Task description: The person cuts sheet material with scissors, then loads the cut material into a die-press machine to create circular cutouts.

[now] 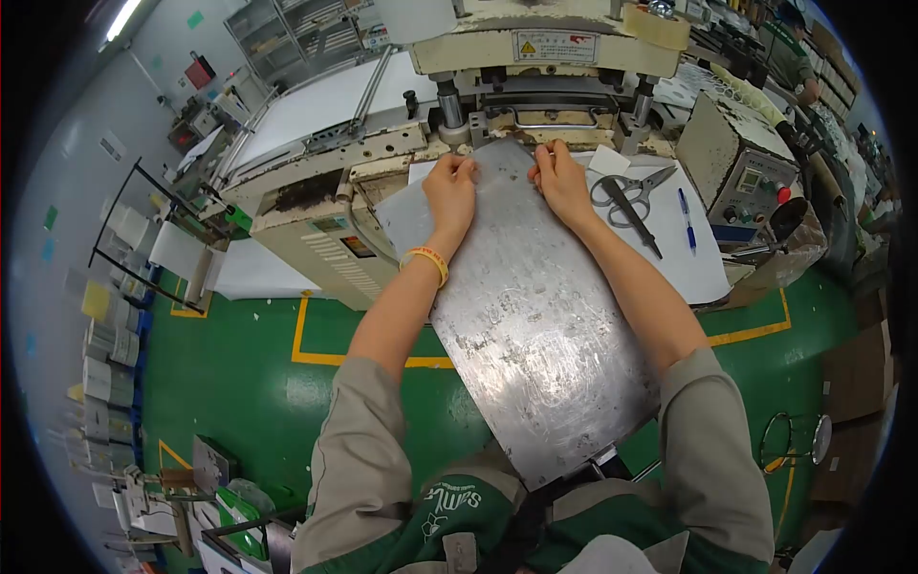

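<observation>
A scratched grey metal plate (535, 325) reaches from the front of the press machine (564, 57) down to the wearer's body. My left hand (451, 191) is closed at the plate's far left part, fingers curled inward. At the far right part, my right hand (562, 182) is also closed, its fingertips pressed together. Whatever is between the fingers of either hand is too small to make out. Right of my right hand, scissors (633, 196) and a dark slim tool (629, 215) lie on a white sheet (703, 263), with a blue pen (688, 218) beside them.
A control box (741, 177) with a red button stands at the right. White material (316, 105) lies on the machine's left bed. Tape (655, 27) sits on top of the press. Another person (789, 57) is at the far upper right. Cardboard boxes (856, 373) stand right.
</observation>
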The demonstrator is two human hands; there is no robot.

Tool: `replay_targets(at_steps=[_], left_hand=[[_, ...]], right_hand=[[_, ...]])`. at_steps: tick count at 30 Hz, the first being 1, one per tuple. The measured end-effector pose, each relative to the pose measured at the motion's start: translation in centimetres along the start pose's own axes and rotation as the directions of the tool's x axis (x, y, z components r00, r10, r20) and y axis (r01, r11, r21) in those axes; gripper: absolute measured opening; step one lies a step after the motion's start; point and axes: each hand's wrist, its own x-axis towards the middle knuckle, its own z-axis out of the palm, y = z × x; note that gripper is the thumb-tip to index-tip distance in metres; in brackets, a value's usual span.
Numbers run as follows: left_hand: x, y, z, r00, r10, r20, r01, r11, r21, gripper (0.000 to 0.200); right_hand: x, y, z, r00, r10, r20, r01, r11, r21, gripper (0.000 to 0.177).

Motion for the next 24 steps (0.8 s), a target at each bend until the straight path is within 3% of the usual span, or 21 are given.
replay_targets(at_steps=[1,2,3,5,6,8,10,11,12,13,14,15,17,18,20,22,23,24], left_hand=[[0.3,-1.2,0.1,0.997,-0.057,-0.053,0.054,0.997,-0.049,0.009],[2.1,-4.8,0.6,0.947,-0.207,-0.244,0.122,0.938,-0.325,0.004],[4.4,-1.2,-1.3,0.759,-0.58,-0.296,0.183,0.626,-0.758,0.001],[7.0,1.7,-5.2,0.83,-0.424,-0.362,0.012,0.663,-0.749,0.006],[6.8,4.4,-6.7,0.908,-0.225,-0.353,-0.09,0.72,-0.688,0.01],[5.0,9.5,-8.8,0.982,-0.029,-0.189,-0.083,0.825,-0.559,0.013],[2.9,11.2,-9.5,0.992,-0.023,-0.124,-0.037,0.888,-0.458,0.017],[1.8,11.6,-9.2,0.995,-0.032,-0.092,-0.009,0.909,-0.417,0.02],[0.9,10.9,-8.5,0.995,0.051,-0.09,-0.082,0.918,-0.389,0.027],[-0.3,11.2,-7.7,0.994,0.075,-0.077,-0.098,0.924,-0.37,0.026],[-1.9,11.6,-6.8,0.994,0.093,-0.058,-0.107,0.931,-0.349,0.024],[-3.5,13.0,-6.1,0.994,0.108,0.012,-0.098,0.937,-0.336,0.02],[-5.8,13.5,-4.7,0.995,0.086,0.057,-0.045,0.861,-0.506,0.017],[-6.8,14.1,-3.7,0.992,0.083,0.096,-0.011,0.809,-0.588,0.016],[-9.3,15.9,-2.0,0.983,0.094,0.158,0.01,0.831,-0.556,0.014],[-12.7,20.0,0.3,0.936,0.087,0.34,0.154,0.769,-0.621,0.018],[-14.9,21.6,1.8,0.913,0.172,0.37,0.083,0.809,-0.581,0.022],[-16.7,23.0,3.6,0.883,0.257,0.393,-0.001,0.838,-0.546,0.025]], right_hand=[[0.1,0.5,0.2,1.0,-0.01,-0.018,0.01,1.0,-0.001,0.028],[0.3,0.8,0.3,1.0,0.015,-0.025,-0.015,0.999,0.032,0.029],[0.4,0.6,0.2,0.999,0.042,-0.018,-0.041,0.997,0.072,0.029],[0.0,0.3,0.1,0.997,0.079,0.015,-0.08,0.991,0.109,0.032],[0.2,0.3,0.0,0.997,0.073,0.037,-0.077,0.991,0.112,0.034],[0.2,-0.4,0.7,0.99,0.107,0.087,-0.123,0.971,0.203,0.04],[-0.4,-2.8,1.0,0.975,0.168,0.142,-0.208,0.915,0.346,0.047],[-1.2,-4.7,1.1,0.942,0.223,0.251,-0.309,0.868,0.388,0.056],[-2.3,-7.3,1.1,0.916,0.175,0.36,-0.346,0.799,0.491,0.06],[-3.5,-9.9,1.0,0.91,0.106,0.4,-0.346,0.725,0.595,0.052],[-4.7,-11.2,1.1,0.92,-0.049,0.389,-0.233,0.729,0.644,0.044],[-5.3,-12.9,1.2,0.93,-0.065,0.363,-0.215,0.704,0.677,0.032],[-5.5,-12.0,0.6,0.964,-0.149,0.219,0.0,0.826,0.564,0.023],[-6.6,-12.9,-0.3,0.993,-0.092,0.071,0.04,0.844,0.535,0.027],[-8.5,-12.8,-3.2,0.996,-0.086,-0.026,0.088,0.871,0.483,0.037],[-9.9,-12.7,-8.0,0.976,0.021,-0.216,0.093,0.859,0.503,0.048],[-9.5,-11.1,-10.8,0.921,0.017,-0.388,0.132,0.926,0.355,0.055],[-9.9,-10.0,-14.4,0.913,0.1,-0.397,0.052,0.934,0.353,0.059]])
